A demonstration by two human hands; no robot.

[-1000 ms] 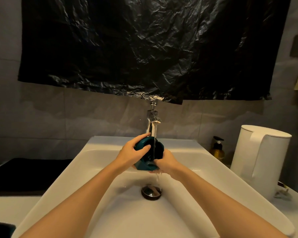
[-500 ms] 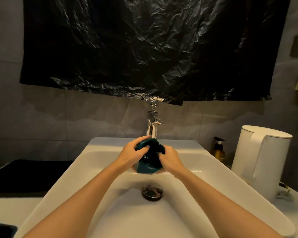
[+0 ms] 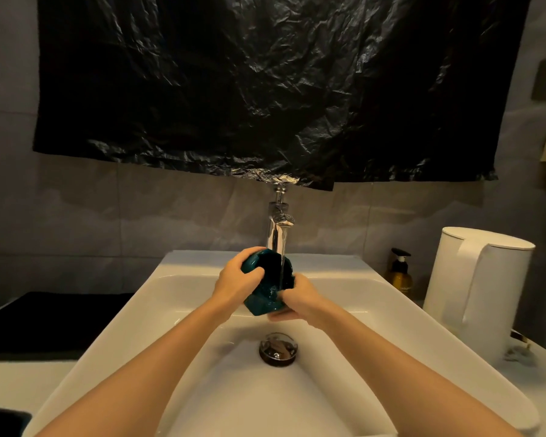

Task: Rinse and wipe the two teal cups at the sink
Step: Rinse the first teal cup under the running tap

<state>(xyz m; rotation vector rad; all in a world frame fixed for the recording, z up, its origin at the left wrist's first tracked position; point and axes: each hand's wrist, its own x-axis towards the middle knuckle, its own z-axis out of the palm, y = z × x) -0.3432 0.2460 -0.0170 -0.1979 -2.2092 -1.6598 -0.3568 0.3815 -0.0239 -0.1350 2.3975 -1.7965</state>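
A teal cup (image 3: 263,299) is held tilted over the white sink (image 3: 158,298), its dark mouth turned toward me under the chrome tap (image 3: 277,231). A thin stream of water runs from the tap into the cup. My left hand (image 3: 237,283) grips the cup's upper left rim and side, thumb across the edge. My right hand (image 3: 297,299) holds the cup's lower right side, fingers curled round it. A dark teal object (image 3: 4,421) shows at the bottom left corner, mostly cut off.
A white kettle (image 3: 479,291) stands on the counter at right, with an amber pump bottle (image 3: 400,272) behind it. The drain plug (image 3: 278,348) sits mid-basin. A black mat (image 3: 51,323) lies left of the sink. Black plastic sheeting (image 3: 265,89) hangs above the tap.
My right hand slid from the cup's rim down to its lower right side. The cup tilted back under the running stream.
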